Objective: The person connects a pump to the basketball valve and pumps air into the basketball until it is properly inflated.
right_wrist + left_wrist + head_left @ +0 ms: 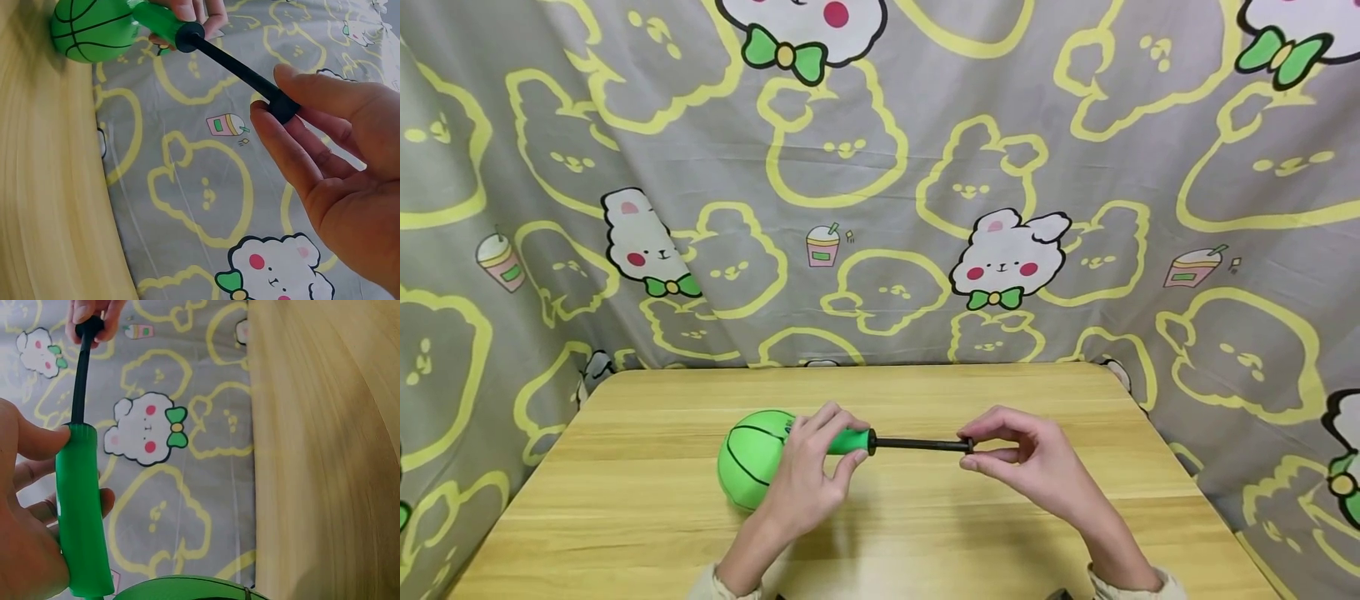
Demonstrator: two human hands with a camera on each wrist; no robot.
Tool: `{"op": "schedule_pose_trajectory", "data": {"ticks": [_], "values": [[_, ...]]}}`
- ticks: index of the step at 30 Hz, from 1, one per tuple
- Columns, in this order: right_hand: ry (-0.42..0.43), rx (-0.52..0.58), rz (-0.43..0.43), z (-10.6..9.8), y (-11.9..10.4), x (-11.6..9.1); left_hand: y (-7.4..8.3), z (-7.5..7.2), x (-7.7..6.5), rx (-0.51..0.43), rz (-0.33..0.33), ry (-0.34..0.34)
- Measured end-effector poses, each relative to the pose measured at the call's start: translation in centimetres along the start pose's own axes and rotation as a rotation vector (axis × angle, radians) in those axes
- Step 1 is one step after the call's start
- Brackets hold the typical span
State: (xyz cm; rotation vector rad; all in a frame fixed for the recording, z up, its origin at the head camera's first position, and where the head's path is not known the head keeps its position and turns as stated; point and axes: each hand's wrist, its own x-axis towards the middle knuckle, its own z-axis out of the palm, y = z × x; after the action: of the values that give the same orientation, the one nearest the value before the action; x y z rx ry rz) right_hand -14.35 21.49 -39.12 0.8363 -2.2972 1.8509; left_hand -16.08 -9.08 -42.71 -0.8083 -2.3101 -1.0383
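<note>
A small hand pump with a green barrel (82, 512) and a black rod (917, 444) lies level between both hands. My left hand (808, 479) grips the green barrel, thumb along the near side and fingers behind it. At the rod's far end, my right hand (1033, 462) pinches the black end knob (284, 107) between thumb and fingers. The rod is drawn well out of the barrel. A green ball (748, 458) with black basketball lines sits at the barrel's left end, partly hidden behind the left hand. Where pump and ball meet is hidden in the head view.
Beneath the hands is a light wood-grain table (647, 500). A grey curtain (880, 217) printed with yellow outlines and white rabbits hangs behind the table's back edge and along both sides.
</note>
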Motion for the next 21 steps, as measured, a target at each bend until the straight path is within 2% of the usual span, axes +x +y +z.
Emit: {"op": "schedule_pose_trajectory", "data": {"ticks": [7, 14, 21], "values": [[0.046, 0.023, -0.004, 0.7, 0.4, 0.1, 0.2, 0.1, 0.0, 0.018, -0.004, -0.001], [0.081, 0.023, -0.046, 2.0, 0.9, 0.2, 0.8, 0.8, -0.1, 0.043, 0.019, 0.007], [0.098, 0.036, -0.013, 3.8, 1.1, 0.4, 1.3, 1.1, -0.3, 0.056, 0.035, -0.001]]}}
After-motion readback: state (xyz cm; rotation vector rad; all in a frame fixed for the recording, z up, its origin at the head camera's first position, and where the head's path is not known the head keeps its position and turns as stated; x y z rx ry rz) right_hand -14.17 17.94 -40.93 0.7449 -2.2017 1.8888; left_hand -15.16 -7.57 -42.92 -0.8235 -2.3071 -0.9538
